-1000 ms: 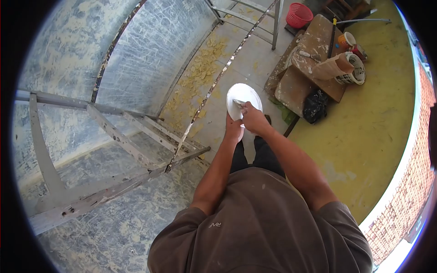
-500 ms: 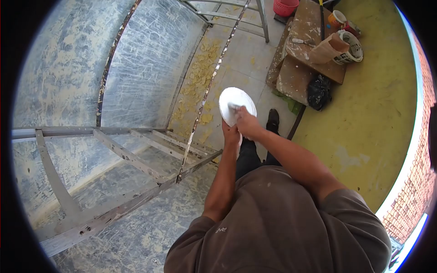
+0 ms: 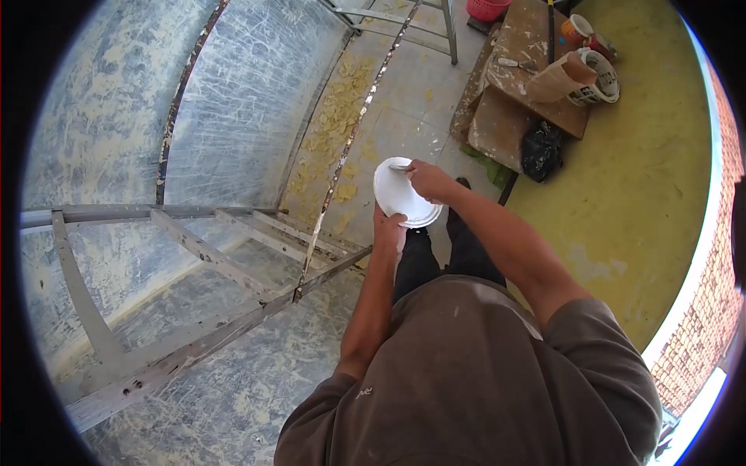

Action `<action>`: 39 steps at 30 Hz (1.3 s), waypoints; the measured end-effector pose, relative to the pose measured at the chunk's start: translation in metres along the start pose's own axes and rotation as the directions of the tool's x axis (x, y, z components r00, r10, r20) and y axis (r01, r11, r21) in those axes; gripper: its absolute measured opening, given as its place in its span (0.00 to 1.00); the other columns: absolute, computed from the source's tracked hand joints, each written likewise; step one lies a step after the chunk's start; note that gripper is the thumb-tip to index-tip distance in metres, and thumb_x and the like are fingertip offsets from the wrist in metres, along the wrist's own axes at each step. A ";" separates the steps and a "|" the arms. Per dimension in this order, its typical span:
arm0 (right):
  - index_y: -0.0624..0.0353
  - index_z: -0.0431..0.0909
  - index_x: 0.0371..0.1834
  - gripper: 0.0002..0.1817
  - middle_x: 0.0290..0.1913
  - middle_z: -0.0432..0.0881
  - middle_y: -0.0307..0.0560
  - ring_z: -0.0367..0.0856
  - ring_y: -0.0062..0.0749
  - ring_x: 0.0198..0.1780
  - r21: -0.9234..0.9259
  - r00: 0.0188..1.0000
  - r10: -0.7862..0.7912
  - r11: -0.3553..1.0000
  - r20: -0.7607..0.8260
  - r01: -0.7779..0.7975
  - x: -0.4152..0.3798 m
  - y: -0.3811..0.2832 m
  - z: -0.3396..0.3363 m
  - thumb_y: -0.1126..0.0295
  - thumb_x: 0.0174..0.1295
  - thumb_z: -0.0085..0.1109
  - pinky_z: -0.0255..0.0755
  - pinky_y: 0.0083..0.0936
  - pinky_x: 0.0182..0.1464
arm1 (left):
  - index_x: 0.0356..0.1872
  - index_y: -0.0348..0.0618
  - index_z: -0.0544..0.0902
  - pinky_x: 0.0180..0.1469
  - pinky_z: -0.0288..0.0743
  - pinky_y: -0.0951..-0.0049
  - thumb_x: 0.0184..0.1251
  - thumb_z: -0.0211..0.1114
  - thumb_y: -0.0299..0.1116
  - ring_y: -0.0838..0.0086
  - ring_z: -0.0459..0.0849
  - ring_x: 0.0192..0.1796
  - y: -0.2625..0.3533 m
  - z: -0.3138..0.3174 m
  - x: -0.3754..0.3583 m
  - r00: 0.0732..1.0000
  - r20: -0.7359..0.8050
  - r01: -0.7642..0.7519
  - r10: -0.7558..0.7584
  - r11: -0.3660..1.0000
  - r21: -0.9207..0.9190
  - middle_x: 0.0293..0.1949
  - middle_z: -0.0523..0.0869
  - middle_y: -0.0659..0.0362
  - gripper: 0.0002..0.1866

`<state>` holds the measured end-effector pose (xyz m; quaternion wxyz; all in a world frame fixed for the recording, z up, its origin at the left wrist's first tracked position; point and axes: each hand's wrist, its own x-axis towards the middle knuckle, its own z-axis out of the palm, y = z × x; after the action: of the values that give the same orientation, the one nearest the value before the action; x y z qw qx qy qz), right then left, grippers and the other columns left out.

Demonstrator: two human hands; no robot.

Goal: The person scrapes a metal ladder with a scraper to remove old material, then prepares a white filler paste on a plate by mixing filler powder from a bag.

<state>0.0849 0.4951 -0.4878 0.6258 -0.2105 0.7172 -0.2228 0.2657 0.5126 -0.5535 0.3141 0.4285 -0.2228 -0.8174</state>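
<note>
One camera is worn on the head and pointed forward and steeply down. The shirt (image 3: 466, 373) is seen up close at the bottom, the left hand (image 3: 388, 227) and right hand (image 3: 427, 181) near the middle, and the floor (image 3: 410, 113) farther away

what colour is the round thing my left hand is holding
The round thing in your left hand is white, best seen in the head view.
</note>
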 end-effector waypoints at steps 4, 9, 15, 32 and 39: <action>0.59 0.66 0.64 0.24 0.44 0.83 0.65 0.83 0.53 0.46 -0.385 0.917 -0.229 0.918 -0.327 0.092 -0.046 -0.005 -0.018 0.58 0.68 0.49 0.74 0.42 0.51 | 0.64 0.37 0.66 0.60 0.75 0.58 0.39 0.52 0.16 0.56 0.79 0.56 0.059 -0.013 0.015 0.998 -0.055 -0.008 0.007 1.000 -0.003 0.55 0.78 0.48 0.39; 0.57 0.60 0.70 0.35 0.37 0.83 0.56 0.82 0.39 0.28 -0.019 0.769 -0.357 0.912 -0.531 0.410 -0.007 0.051 -0.037 0.60 0.61 0.61 0.74 0.36 0.28 | 0.61 0.32 0.69 0.61 0.74 0.59 0.43 0.56 0.22 0.57 0.79 0.57 0.100 0.007 0.038 0.945 0.294 0.080 -0.139 0.975 0.206 0.53 0.80 0.47 0.35; 0.56 0.53 0.71 0.38 0.32 0.80 0.48 0.74 0.23 0.21 0.606 0.822 -0.190 0.591 -0.537 0.533 -0.026 0.021 -0.006 0.71 0.60 0.63 0.58 0.21 0.15 | 0.64 0.36 0.66 0.57 0.77 0.59 0.55 0.62 0.26 0.59 0.81 0.55 0.073 0.064 -0.014 0.988 0.151 0.030 -0.009 0.990 -0.137 0.55 0.79 0.49 0.32; 0.44 0.69 0.66 0.22 0.33 0.82 0.65 0.81 0.64 0.37 -0.618 0.807 -0.584 0.606 0.081 0.500 -0.086 -0.015 -0.027 0.66 0.68 0.50 0.74 0.53 0.43 | 0.65 0.36 0.66 0.64 0.70 0.61 0.43 0.62 0.16 0.63 0.77 0.60 0.080 0.038 -0.006 0.935 0.353 0.018 0.033 0.990 -0.140 0.58 0.78 0.53 0.40; 0.48 0.71 0.64 0.21 0.32 0.83 0.67 0.82 0.65 0.37 -0.649 0.865 -0.502 0.666 -0.025 0.368 -0.075 -0.023 -0.014 0.66 0.67 0.49 0.74 0.54 0.45 | 0.63 0.40 0.69 0.55 0.77 0.66 0.51 0.59 0.14 0.64 0.80 0.57 0.055 0.033 0.025 0.995 0.020 -0.095 0.094 0.987 0.126 0.57 0.78 0.52 0.33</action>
<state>0.0816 0.5209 -0.4128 0.3722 -0.5475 0.7370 -0.1359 0.2445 0.4596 -0.5147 0.3232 0.4307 -0.2964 -0.7888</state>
